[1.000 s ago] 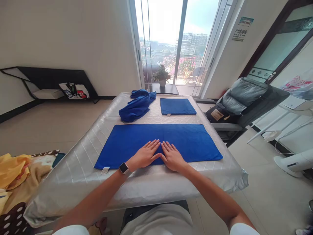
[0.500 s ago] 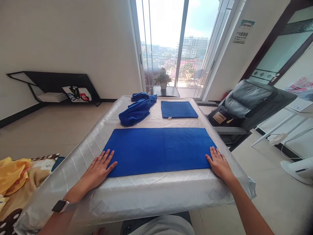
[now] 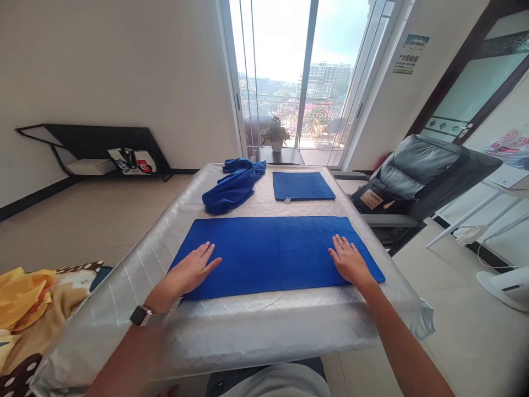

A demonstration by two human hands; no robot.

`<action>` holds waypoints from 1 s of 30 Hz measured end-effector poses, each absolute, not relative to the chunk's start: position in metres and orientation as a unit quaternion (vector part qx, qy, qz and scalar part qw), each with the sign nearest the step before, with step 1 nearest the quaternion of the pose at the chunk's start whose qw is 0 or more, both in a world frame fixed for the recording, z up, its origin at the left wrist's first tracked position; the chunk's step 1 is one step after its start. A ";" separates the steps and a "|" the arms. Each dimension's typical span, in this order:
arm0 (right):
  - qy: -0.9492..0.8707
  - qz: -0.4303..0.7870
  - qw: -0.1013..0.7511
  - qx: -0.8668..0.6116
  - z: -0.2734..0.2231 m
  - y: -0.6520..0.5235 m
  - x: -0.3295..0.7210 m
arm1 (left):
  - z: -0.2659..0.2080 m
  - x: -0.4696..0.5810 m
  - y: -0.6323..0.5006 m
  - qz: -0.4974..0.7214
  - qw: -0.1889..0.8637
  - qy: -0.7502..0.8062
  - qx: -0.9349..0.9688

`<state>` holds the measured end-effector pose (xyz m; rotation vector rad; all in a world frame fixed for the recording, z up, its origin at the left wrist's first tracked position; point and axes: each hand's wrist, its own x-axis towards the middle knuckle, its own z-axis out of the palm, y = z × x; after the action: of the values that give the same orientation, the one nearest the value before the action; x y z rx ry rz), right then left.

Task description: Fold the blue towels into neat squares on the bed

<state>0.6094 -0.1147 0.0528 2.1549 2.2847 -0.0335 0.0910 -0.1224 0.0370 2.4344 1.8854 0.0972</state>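
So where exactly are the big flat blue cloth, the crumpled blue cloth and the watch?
Big flat blue cloth (image 3: 273, 255): head view, middle of its upper side.
Crumpled blue cloth (image 3: 231, 190): head view, on its bunched middle.
Watch (image 3: 140, 315): head view, on its dark screen.

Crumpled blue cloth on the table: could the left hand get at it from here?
Probably yes, with a forward stretch: the left hand is open over the spread blue cloth, and nothing raised stands between it and the crumpled blue cloth.
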 end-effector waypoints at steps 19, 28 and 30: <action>0.827 -0.104 -0.043 0.551 0.040 0.000 0.437 | 0.005 0.286 0.026 0.143 0.034 0.529 0.836; 0.806 -0.117 -0.035 0.579 0.042 0.010 0.473 | 0.019 0.245 0.024 0.087 0.061 0.613 0.783; 0.800 -0.110 -0.021 0.590 0.042 0.016 0.505 | 0.019 0.219 0.022 0.076 0.059 0.632 0.769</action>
<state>0.5050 0.0158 0.0422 1.8778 2.5457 -0.3511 0.2190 0.0223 0.0193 2.3282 1.9158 0.2287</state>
